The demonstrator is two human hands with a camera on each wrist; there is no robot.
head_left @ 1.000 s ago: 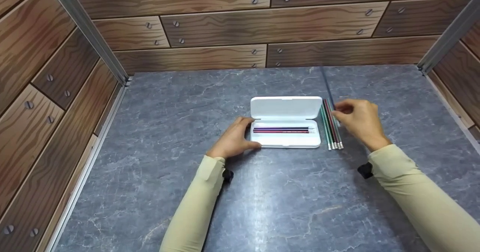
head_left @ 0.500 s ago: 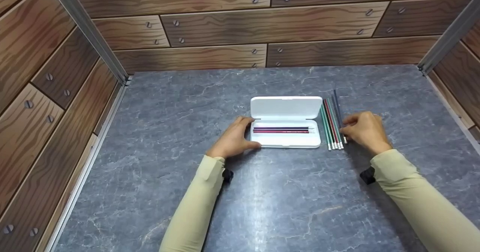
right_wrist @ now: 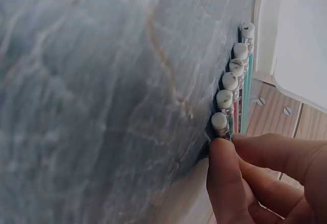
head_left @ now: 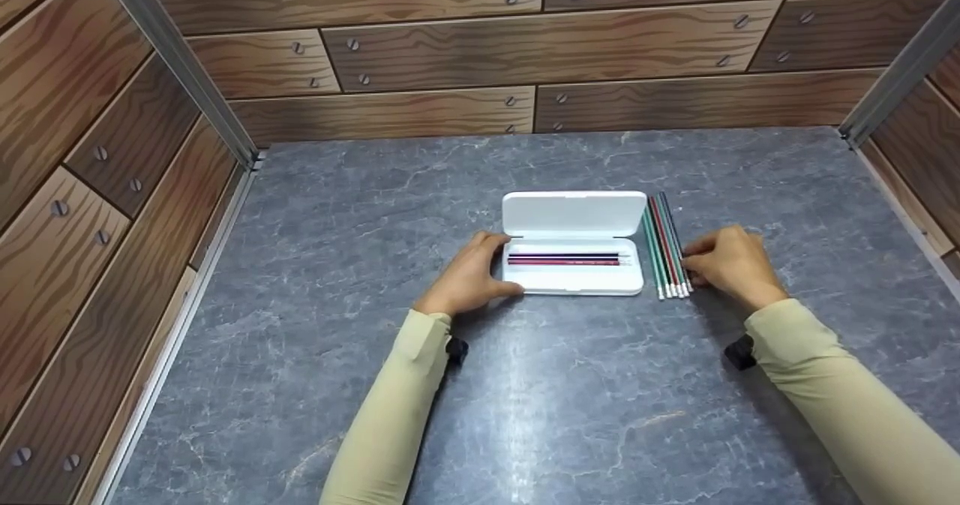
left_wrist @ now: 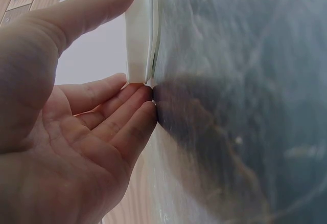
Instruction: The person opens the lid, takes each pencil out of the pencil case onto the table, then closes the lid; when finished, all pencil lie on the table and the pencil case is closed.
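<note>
A white pencil case (head_left: 583,283) lies with its lid (head_left: 574,214) raised; a few dark and red pencils (head_left: 562,263) lie lengthwise inside. My left hand (head_left: 469,276) holds its left end, thumb at the near edge and fingers toward the far corner. In the left wrist view, the thumb and fingers touch the case (left_wrist: 139,50). Right of the case, several green, dark and red pencils (head_left: 657,238) lie side by side, white erasers toward me. With thumb and forefinger, my right hand (head_left: 735,265) pinches the outermost dark pencil (right_wrist: 219,121) near its eraser end.
The grey marbled tabletop (head_left: 360,212) surrounds the case. Wood-patterned panels (head_left: 427,55) close off the back and both sides, with metal corner posts (head_left: 187,77) between them.
The dark pencil in my right hand has come down and shifted toward me, then left against the row, now parallel to the others. My left hand and the case have stayed put.
</note>
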